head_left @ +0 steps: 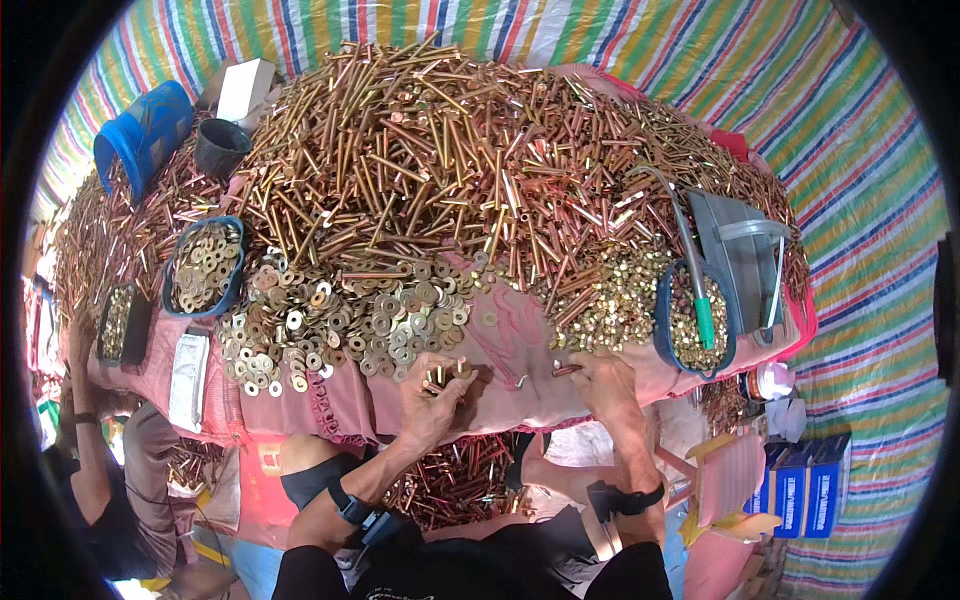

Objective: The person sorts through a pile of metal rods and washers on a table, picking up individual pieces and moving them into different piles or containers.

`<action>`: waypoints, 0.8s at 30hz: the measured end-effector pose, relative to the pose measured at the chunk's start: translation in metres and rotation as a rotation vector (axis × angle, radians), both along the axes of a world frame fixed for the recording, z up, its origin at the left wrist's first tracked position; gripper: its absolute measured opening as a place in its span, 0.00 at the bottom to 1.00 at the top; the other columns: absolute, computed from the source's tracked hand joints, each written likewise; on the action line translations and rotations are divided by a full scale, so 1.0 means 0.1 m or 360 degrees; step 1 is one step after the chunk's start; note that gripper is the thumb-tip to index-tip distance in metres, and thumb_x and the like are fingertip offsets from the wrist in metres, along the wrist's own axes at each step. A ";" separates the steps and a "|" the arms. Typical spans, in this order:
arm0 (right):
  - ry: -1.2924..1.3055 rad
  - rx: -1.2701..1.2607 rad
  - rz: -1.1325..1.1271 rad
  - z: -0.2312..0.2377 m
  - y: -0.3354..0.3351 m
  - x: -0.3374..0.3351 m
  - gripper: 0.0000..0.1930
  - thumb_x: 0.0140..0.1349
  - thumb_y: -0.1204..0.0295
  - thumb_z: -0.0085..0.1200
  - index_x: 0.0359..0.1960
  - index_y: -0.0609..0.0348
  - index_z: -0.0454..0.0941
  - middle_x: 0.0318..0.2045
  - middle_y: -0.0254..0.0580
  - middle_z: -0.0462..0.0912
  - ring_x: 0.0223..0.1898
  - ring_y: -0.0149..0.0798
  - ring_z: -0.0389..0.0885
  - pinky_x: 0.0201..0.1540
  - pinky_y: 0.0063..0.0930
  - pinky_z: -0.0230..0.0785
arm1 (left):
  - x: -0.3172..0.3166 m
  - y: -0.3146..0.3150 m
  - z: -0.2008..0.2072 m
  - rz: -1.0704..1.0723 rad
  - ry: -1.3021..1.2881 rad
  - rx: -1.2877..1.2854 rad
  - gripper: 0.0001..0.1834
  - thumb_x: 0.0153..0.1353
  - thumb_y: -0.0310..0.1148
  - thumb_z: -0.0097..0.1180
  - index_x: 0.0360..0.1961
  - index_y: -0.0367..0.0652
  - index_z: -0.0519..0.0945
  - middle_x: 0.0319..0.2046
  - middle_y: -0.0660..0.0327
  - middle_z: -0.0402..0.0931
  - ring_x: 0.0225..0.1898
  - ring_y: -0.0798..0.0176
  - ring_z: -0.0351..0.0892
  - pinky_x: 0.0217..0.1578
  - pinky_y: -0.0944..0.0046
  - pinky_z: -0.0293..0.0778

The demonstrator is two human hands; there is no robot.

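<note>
Bolts (566, 370) near washers (400, 322) and nuts (612, 318)

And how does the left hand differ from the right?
Left hand holds several metal pieces bunched in its fingers; right hand shows just one reddish-brown rod.
Left hand is nearest the loose washers; right hand is nearest the small gold-coloured parts.
Shared: both are over the pink cloth, fingers closed on metal.
</note>
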State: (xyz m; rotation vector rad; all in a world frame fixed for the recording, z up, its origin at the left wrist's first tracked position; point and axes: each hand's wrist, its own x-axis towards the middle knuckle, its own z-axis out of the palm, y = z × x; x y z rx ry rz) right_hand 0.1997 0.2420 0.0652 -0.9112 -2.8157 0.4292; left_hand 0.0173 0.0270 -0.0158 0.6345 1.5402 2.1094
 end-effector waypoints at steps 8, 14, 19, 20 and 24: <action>0.0576 -0.0044 0.0111 0.27 -0.04 -0.18 0.08 0.62 0.77 0.66 0.43 0.62 0.85 0.34 0.44 0.85 0.35 0.43 0.84 0.43 0.35 0.77 | -0.01 -0.03 0.03 -0.0044 0.0018 -0.0019 0.07 0.62 0.20 0.69 0.41 0.37 0.85 0.40 0.60 0.82 0.43 0.67 0.81 0.47 0.66 0.76; 0.1158 -0.0940 0.0008 0.44 0.08 -0.31 0.12 0.73 0.70 0.62 0.51 0.66 0.85 0.37 0.35 0.86 0.35 0.26 0.77 0.41 0.24 0.72 | -0.01 -0.03 0.03 -0.0070 -0.0047 -0.0001 0.07 0.62 0.20 0.69 0.41 0.37 0.86 0.38 0.61 0.81 0.42 0.68 0.80 0.45 0.66 0.75; 0.1202 -0.1174 0.0002 0.57 0.02 -0.26 0.09 0.69 0.74 0.65 0.46 0.66 0.87 0.33 0.36 0.84 0.26 0.25 0.79 0.28 0.20 0.71 | 0.00 -0.01 0.03 -0.0070 -0.0118 0.0005 0.07 0.61 0.21 0.70 0.41 0.37 0.87 0.37 0.61 0.82 0.42 0.67 0.80 0.45 0.65 0.76; 0.1154 -0.1244 0.0020 0.56 -0.04 -0.28 0.07 0.67 0.75 0.66 0.44 0.64 0.87 0.32 0.34 0.85 0.26 0.23 0.78 0.28 0.19 0.71 | 0.00 -0.02 0.03 -0.0046 0.0005 -0.0010 0.07 0.61 0.21 0.70 0.41 0.37 0.87 0.37 0.61 0.82 0.42 0.67 0.80 0.45 0.65 0.76; 0.1047 -0.1366 0.0154 0.46 -0.29 -0.52 0.05 0.62 0.80 0.70 0.36 0.59 0.86 0.30 0.29 0.84 0.28 0.19 0.77 0.29 0.16 0.70 | -0.02 -0.02 0.06 -0.0016 0.0197 -0.0051 0.08 0.60 0.20 0.70 0.41 0.38 0.87 0.37 0.60 0.83 0.41 0.64 0.81 0.45 0.64 0.76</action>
